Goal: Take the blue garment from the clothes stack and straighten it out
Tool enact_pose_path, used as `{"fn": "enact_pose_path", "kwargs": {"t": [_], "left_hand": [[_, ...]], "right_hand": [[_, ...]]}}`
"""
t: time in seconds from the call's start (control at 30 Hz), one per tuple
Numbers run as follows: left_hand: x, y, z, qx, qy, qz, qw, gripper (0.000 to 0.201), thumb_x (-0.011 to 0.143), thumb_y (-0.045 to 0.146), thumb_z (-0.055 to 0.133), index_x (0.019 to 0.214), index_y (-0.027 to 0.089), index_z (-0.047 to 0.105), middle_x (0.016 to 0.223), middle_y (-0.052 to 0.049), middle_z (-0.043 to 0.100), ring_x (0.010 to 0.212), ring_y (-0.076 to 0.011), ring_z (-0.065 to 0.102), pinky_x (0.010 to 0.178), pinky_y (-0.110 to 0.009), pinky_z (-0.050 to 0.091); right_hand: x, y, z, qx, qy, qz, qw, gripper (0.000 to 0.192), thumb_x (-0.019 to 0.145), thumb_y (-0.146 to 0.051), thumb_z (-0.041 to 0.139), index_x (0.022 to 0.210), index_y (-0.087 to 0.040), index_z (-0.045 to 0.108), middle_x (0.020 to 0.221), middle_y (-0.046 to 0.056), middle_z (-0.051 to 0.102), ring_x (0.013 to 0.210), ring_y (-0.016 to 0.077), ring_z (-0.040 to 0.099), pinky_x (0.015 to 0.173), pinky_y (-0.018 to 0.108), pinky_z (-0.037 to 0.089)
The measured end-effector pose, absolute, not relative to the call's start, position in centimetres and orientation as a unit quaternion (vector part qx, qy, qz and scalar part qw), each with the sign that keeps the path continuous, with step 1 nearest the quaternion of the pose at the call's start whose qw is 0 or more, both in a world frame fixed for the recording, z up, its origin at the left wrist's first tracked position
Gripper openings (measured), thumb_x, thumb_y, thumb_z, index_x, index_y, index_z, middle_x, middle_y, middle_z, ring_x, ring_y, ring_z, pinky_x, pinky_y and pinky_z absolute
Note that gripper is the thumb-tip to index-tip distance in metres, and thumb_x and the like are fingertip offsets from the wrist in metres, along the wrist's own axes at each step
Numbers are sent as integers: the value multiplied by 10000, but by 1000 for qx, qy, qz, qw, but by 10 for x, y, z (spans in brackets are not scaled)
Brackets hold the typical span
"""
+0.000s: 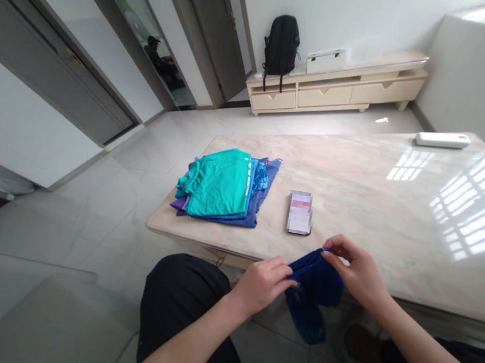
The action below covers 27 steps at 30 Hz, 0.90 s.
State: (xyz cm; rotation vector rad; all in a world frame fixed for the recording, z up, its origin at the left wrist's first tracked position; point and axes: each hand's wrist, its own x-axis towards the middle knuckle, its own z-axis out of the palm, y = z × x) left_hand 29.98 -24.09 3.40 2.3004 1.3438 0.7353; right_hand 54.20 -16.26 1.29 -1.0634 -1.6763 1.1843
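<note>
A dark blue garment (315,286) hangs between my two hands at the front edge of the table, its lower part drooping below the tabletop. Its exact kind cannot be made out. My left hand (262,284) pinches one end of its upper edge between thumb and fingers. At the other end, my right hand (351,267) grips the same edge, also in a pinch. Beyond my left hand lies a stack of folded clothes, topped by a teal shirt (221,184) with white lettering. Purple and blue cloth (262,200) shows underneath. A phone (300,213) with a blurred screen rests just past my hands.
The marble-look table (343,161) carries a long white object (442,139) at its far right corner. Against the wall, a low cabinet (326,96) bears a black backpack (282,46) and a white box (324,62). A pale chair (55,324) stands at lower left.
</note>
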Motion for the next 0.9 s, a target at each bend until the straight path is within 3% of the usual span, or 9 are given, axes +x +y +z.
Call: {"fn": "enact_pose_path", "kwargs": {"t": [0.2,0.33,0.5,0.7,0.77,0.9], "left_hand": [[302,-240,42,746,526,359,193,40,926,188,673,948,189,640,908,-28,697,870,-166,675,804,-259,515],[306,-246,50,699,555,405,198,124,874,136,697,953,207,633,894,4,714,826,-142,691,803,-242,525],[325,-275,76,668,542,460,218,257,876,159,722,1100,234,622,959,4,721,815,-126,700,818,-236,561],[343,-334,109,693,456,531,173,407,871,15,645,1207,234,575,1061,-56,699,999,-177,696,929,-290,560],[344,-346,115,680,439,560,178,434,873,-8,627,1228,235,570,1063,-66,695,1002,-186,696,926,-303,567],[342,-355,126,628,390,633,230,382,885,24,651,1193,245,601,1022,-54,700,928,-175,700,851,-282,584]], "right_hand": [[538,-172,15,-417,-693,374,453,68,969,-310,595,957,-243,599,936,18,639,863,182,623,791,318,518],[535,-181,16,-425,-702,316,477,46,995,-265,547,1016,-251,585,934,11,682,848,176,662,782,305,523],[524,-197,19,-436,-662,255,554,106,984,-242,571,1089,-241,573,956,34,688,869,188,690,794,321,551],[522,-244,49,-361,-619,150,682,188,947,-147,575,1122,-215,567,870,37,692,731,174,687,651,289,565],[536,-259,72,-321,-655,120,674,216,916,-100,584,1098,-216,583,858,37,716,680,162,691,601,264,559],[568,-281,141,-282,-782,87,549,262,869,-63,603,1054,-245,638,921,35,774,729,174,746,626,249,594]]}}
